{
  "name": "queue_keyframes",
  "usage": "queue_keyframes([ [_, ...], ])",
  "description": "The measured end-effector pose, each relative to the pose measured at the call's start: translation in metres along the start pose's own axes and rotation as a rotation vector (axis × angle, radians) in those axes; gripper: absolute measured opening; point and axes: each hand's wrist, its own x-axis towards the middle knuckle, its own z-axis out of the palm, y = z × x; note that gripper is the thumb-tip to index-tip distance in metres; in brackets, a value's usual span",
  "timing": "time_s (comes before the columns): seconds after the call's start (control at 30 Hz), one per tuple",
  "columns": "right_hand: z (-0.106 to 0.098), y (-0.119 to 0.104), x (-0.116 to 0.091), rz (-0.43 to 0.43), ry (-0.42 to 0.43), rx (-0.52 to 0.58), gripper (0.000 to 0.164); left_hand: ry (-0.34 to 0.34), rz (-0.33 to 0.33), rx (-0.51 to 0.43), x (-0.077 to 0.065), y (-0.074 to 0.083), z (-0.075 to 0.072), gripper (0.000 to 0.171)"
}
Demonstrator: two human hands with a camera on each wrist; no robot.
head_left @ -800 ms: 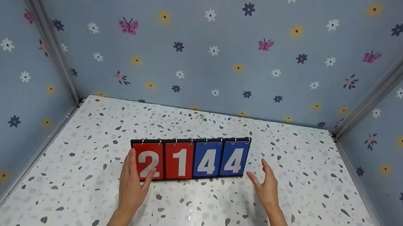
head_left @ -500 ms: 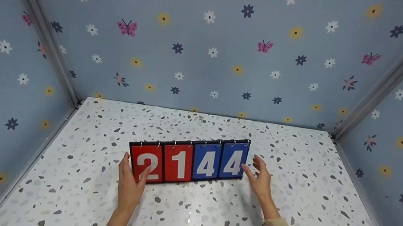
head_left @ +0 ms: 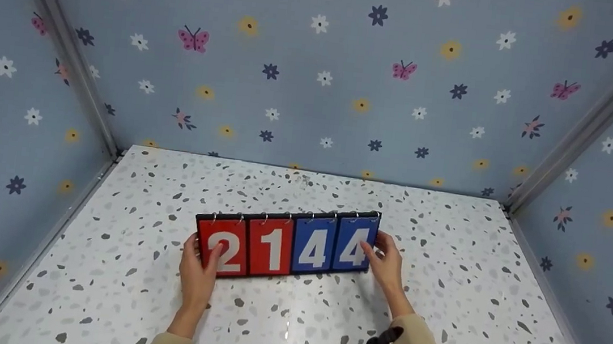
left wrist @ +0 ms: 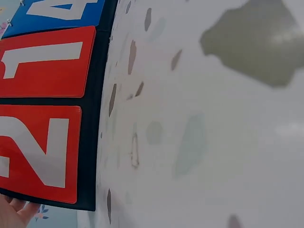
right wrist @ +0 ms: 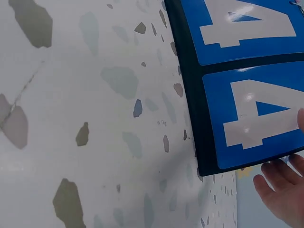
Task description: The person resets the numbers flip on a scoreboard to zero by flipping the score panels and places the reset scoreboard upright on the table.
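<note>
Located flip scoreboard [head_left: 286, 244] between left hand [head_left: 197, 281] and right hand [head_left: 389, 267], over speckled tabletop [head_left: 267, 327]; cannot tell whether resting on it or just clear. Found long axis running side to side, slightly askew, with right end set higher in the head view than left. Recorded left hand clamped on left end, with thumb over red card bearing 2 [head_left: 228, 252] and fingers behind. Recorded right hand likewise clamped on right end, with thumb over outer blue card bearing 4 [head_left: 350, 245]. Judged neither hand nearer.
</note>
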Motion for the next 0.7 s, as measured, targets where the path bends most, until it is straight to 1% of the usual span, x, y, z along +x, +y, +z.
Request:
queue_keyframes([
  [0.13, 0.0037, -0.0019, 0.0018, -0.002, 0.020, 0.033, 0.038, 0.025, 0.012, 0.016, 0.0035, -0.0008, 0.0015, 0.043],
  [0.3, 0.0060, -0.0010, 0.0019, 0.014, 0.055, 0.015, 0.028, 0.079, 0.026, 0.066, 0.0060, -0.0015, 0.0011, 0.031],
  [0.47, 0.0063, 0.0007, 0.0008, -0.002, 0.084, -0.017, 0.024, 0.090, 0.022, 0.085, 0.0075, -0.0013, 0.0012, 0.028],
  [0.7, 0.0047, 0.0007, -0.0037, 0.000, 0.107, -0.042, 0.022, 0.101, 0.061, 0.084, 0.0071, -0.0007, 0.0026, 0.027],
])
